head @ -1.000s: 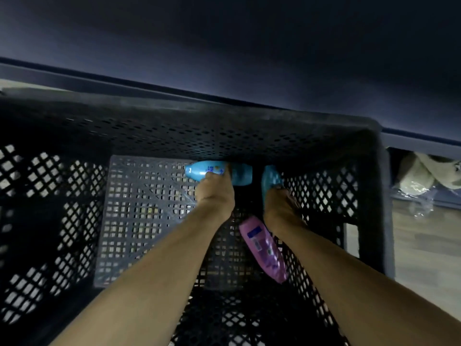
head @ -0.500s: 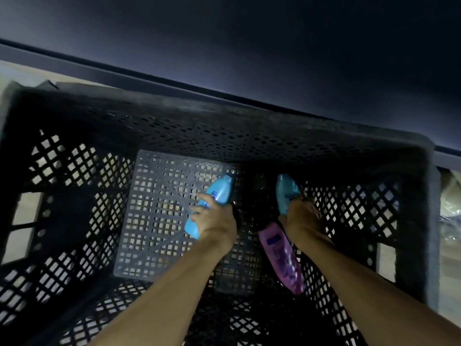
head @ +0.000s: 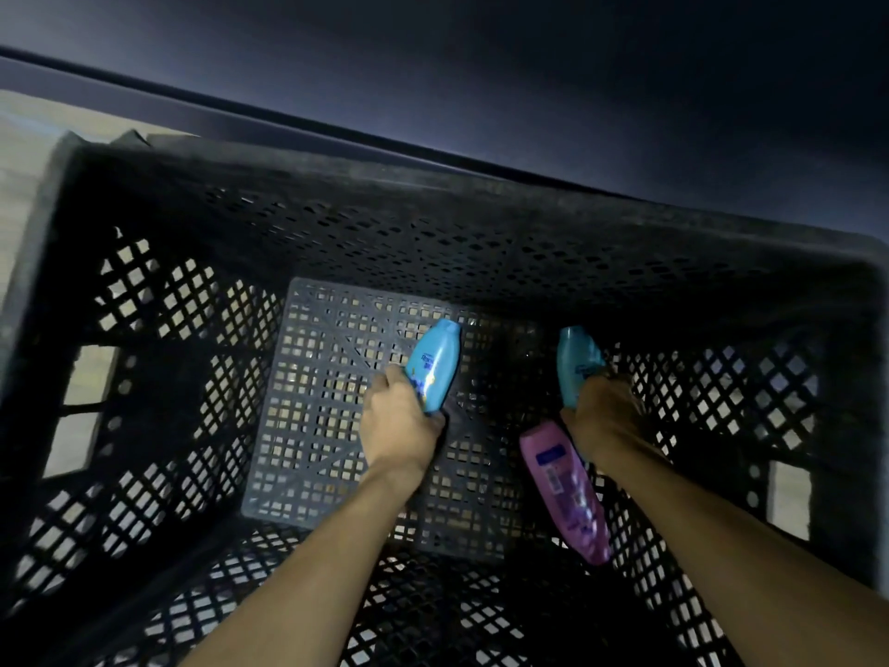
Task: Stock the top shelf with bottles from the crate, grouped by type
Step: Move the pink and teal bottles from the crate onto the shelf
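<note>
— Inside the black perforated crate [head: 433, 223], seen from straight above, both forearms reaching down from 6 o'clock toward the grey lattice floor panel [head: 336, 402].

— And the hands?

— Left hand [head: 399, 426] just left of centre, fingers curled round the lower end of a light blue bottle [head: 435, 365]. Bottle tilted, cap end pointing toward 12 o'clock, printed label facing up.

— Right hand [head: 608, 416]?

— At about 3 o'clock from the left one, well apart from it. Wrapped round the lower part of a second blue bottle [head: 575, 361], a shade more teal, cap end likewise toward 12 o'clock. Fingers themselves hidden under the back of the hand, but the grip plainly closed on the bottle.

— Anything else in the crate?

— A pink bottle [head: 567, 493], lying flat on the crate bottom, just at 6 o'clock of the right hand and beside the right wrist, long axis running from 11 toward 5 o'clock. Touching the wrist or not: cannot tell.

— Outside the crate?

— Pale floor [head: 29, 137] visible at 10 o'clock and through the side openings. A dark band of surface beyond the far rim, at 12 o'clock; too dim for detail.
</note>
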